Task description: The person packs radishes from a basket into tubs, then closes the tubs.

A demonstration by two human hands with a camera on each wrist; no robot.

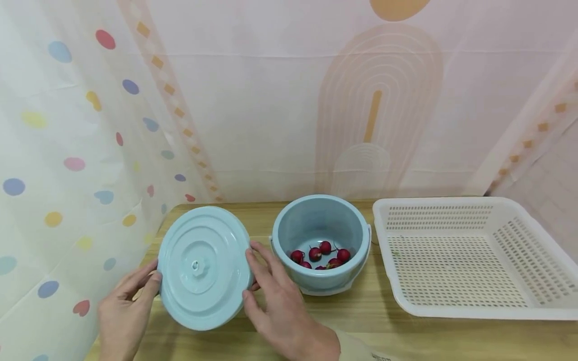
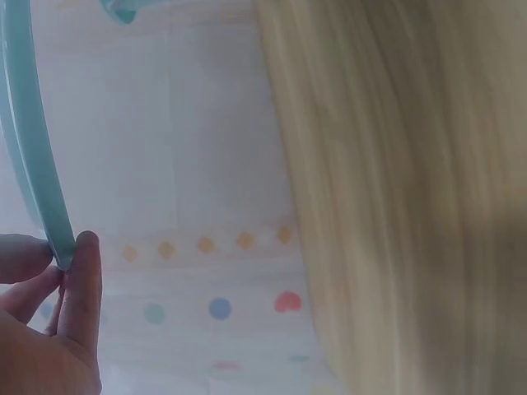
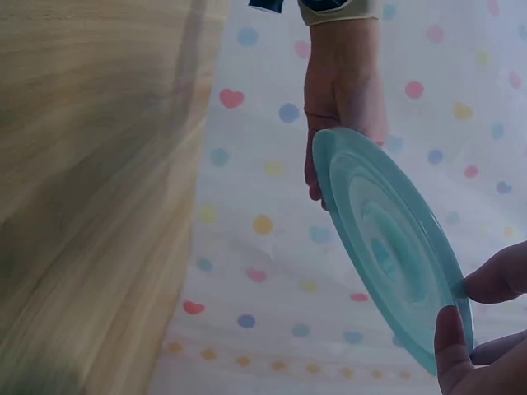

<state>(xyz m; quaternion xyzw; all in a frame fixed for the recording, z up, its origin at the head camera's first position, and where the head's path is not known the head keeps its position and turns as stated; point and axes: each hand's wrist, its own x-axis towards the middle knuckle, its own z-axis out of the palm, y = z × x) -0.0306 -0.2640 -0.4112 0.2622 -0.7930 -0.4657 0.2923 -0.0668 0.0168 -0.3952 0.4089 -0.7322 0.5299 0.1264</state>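
Observation:
A round light-blue bucket lid (image 1: pixel 205 296) is held up over the left part of the table, its small knob facing the head camera. My left hand (image 1: pixel 124 313) pinches its left rim between thumb and fingers; the left wrist view shows the lid's edge (image 2: pixel 34 132) in that grip. On the opposite rim, my right hand (image 1: pixel 286 308) grips with the thumb on one face and fingers round the edge. Right of the lid stands a light-blue bucket (image 1: pixel 329 283) with several red radishes (image 1: pixel 314 254) at its bottom.
A white perforated plastic basket (image 1: pixel 442 312) stands right of the bucket on the wooden table (image 1: pixel 352 318). The bucket's white handle (image 1: pixel 361 265) hangs down along its side. Behind the table hangs a patterned curtain (image 1: pixel 253 110), which also covers the left side.

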